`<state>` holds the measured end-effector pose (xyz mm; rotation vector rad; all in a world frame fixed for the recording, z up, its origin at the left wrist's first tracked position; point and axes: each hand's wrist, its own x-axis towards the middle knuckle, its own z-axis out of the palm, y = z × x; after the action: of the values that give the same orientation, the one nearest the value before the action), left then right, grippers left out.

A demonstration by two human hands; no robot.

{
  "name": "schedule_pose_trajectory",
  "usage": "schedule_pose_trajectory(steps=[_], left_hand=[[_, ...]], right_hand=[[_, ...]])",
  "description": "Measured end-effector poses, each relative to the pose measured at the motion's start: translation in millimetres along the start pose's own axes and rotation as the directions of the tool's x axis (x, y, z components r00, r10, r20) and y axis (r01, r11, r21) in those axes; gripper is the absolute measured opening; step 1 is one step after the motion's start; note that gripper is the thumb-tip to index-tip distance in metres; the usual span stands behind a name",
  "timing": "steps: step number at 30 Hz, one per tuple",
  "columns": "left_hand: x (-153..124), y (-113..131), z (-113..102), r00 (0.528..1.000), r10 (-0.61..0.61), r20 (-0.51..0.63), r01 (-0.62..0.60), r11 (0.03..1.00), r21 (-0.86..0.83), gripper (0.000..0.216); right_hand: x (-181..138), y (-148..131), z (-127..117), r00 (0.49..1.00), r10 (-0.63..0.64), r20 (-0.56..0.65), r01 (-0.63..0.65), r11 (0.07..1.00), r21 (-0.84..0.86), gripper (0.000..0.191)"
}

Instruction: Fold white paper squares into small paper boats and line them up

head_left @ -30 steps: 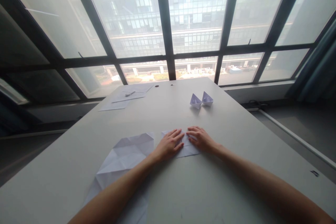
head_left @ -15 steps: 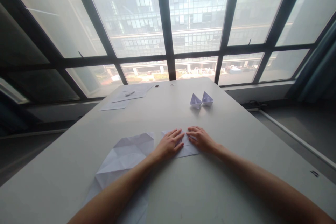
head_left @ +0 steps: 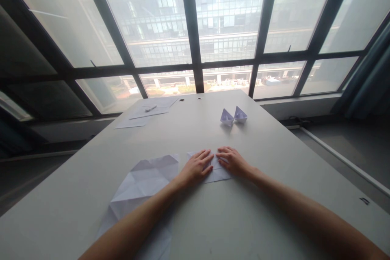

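Both hands lie on a small folded sheet of white paper (head_left: 218,175) on the table. My left hand (head_left: 198,166) rests flat over its left part, fingers stretched out. On its right part lies my right hand (head_left: 233,160), fingers spread and pressing lightly. A narrow gap of paper shows between the fingertips, with crease lines on it. Much of the sheet is hidden under the hands. Beneath and beside my left forearm is a larger creased white sheet (head_left: 146,178), partly covered by the arm.
Two folded paper boats (head_left: 227,118) stand side by side beyond my right hand. Flat white sheets (head_left: 134,122) lie at the far left of the white table (head_left: 274,219), with a small pale object (head_left: 150,109) on them. Windows rise behind the table's far edge.
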<state>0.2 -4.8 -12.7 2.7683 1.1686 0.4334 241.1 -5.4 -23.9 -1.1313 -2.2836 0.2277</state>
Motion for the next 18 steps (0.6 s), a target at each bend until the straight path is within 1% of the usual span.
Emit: schedule_pose_trajectory(steps=[18], left_hand=[[0.0, -0.1, -0.5, 1.0, 0.002, 0.0, -0.002, 1.0, 0.005, 0.05]], right_hand=[[0.0, 0.1, 0.3, 1.0, -0.009, 0.0, 0.009, 1.0, -0.009, 0.03]])
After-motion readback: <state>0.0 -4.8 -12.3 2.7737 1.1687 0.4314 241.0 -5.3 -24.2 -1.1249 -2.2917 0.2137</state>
